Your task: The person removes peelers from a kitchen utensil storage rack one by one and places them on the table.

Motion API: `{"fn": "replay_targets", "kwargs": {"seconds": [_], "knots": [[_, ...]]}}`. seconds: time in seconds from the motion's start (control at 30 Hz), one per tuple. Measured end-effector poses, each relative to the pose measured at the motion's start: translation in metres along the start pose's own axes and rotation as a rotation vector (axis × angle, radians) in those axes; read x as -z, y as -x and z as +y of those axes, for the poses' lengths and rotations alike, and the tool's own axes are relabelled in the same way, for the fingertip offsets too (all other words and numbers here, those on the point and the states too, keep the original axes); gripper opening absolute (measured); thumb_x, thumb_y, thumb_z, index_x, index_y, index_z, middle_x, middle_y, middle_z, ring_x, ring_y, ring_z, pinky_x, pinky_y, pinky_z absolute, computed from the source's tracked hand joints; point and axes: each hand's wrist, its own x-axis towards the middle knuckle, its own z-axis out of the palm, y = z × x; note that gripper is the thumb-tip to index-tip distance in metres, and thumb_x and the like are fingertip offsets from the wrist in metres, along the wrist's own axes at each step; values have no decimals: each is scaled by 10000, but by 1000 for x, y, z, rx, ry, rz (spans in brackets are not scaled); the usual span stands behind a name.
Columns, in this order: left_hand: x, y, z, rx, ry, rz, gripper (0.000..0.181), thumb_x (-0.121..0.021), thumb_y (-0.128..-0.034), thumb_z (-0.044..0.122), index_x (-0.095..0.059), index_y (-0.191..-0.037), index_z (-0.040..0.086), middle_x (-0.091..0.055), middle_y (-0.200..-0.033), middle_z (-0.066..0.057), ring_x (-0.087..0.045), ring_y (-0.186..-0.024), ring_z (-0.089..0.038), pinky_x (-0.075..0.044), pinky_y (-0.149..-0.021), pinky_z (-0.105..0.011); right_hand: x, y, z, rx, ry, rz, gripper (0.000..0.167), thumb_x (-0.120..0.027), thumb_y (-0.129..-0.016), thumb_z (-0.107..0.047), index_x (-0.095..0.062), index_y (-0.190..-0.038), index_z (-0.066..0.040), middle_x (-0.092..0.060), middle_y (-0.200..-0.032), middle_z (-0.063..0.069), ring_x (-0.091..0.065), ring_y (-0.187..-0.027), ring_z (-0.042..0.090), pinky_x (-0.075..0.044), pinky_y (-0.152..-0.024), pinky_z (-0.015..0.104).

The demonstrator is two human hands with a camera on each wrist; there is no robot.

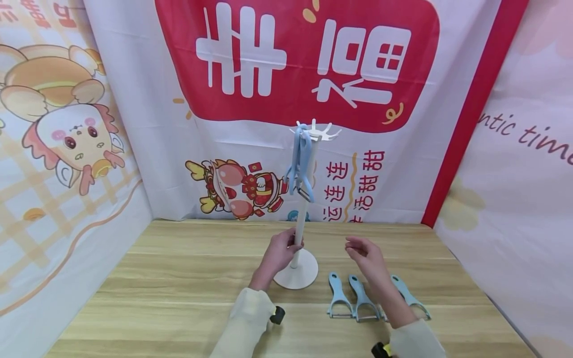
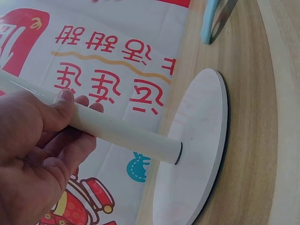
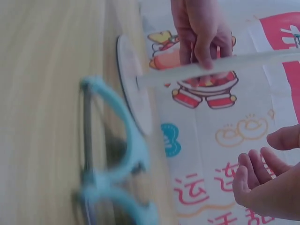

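Note:
A white stand (image 1: 301, 226) with a round base (image 1: 296, 270) is upright on the table, and blue peelers (image 1: 301, 159) hang from its hooks on the left side. My left hand (image 1: 281, 251) grips the pole low down; in the left wrist view the thumb and fingers of the hand (image 2: 47, 140) are around the pole (image 2: 126, 136). To the right of the pole, my right hand (image 1: 369, 261) is in the air, holding nothing, fingers loosely bent in the right wrist view (image 3: 272, 180). Below it lie several blue peelers (image 1: 340, 297), one partly hidden by the right forearm.
The wooden table (image 1: 179, 278) reaches back to a hanging cloth (image 1: 161, 164) printed in red and white. Printed cloths also stand at the left (image 1: 67, 209) and right (image 1: 515, 214) sides. The peelers lie in a row at the right front of the stand.

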Motion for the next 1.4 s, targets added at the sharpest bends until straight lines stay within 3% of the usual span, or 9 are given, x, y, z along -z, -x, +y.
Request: {"fn": "replay_targets", "kwargs": {"seconds": [0.23, 0.43, 0.8, 1.0, 1.17, 1.4], "knots": [[2, 0, 2, 13, 4, -19, 152, -593, -980, 34, -640, -1066, 151, -701, -1025, -19, -679, -1110, -244, -539, -1024, -496, -37, -10, -7, 22, -61, -27, 349, -574, -980, -29, -564, -1329, -6, -634, -1251, 200, -632, -1118, 225, -546, -961, 262], [4, 1, 2, 5, 7, -24, 154, -597, -974, 24, -644, -1076, 130, -706, -1038, -37, -678, -1124, -245, -549, -1017, -466, -63, -13, -16, -22, -115, -83, 369, -590, -988, -88, -555, -1355, -65, -617, -1306, 165, -594, -1211, 274, -478, -1098, 452], [5, 1, -1, -36, -27, -55, 307, -608, -964, 14, -627, -1262, 85, -710, -1184, -107, -678, -1139, -265, -570, -985, -434, -95, -18, -18, 1, -230, -126, 368, -584, -1000, -100, -576, -1367, -129, -587, -1395, 139, -552, -1309, 323, -457, -1126, 481], [5, 1, 2, -35, -51, -61, 353, -606, -963, 5, -620, -1303, 99, -704, -1213, -109, -670, -1148, -266, -570, -984, -441, -106, -23, -16, -15, -274, -96, 326, -594, -1000, -126, -628, -1325, -126, -617, -1359, 129, -580, -1278, 324, -487, -1080, 506], [8, 3, 4, -29, -71, -68, 360, -611, -962, 9, -626, -1309, 106, -708, -1212, -104, -675, -1137, -260, -569, -985, -446, -113, -26, -13, -29, -334, -76, 324, -586, -1000, -101, -629, -1320, -86, -618, -1353, 163, -592, -1264, 333, -515, -1043, 501], [12, 5, 8, 6, -134, -74, 274, -606, -974, 37, -685, -1229, 99, -734, -1141, -85, -697, -1062, -233, -583, -957, -436, -118, -28, -8, -12, -332, -96, 327, -590, -995, -107, -638, -1317, -141, -632, -1349, 128, -595, -1271, 307, -542, -1023, 456]]}}
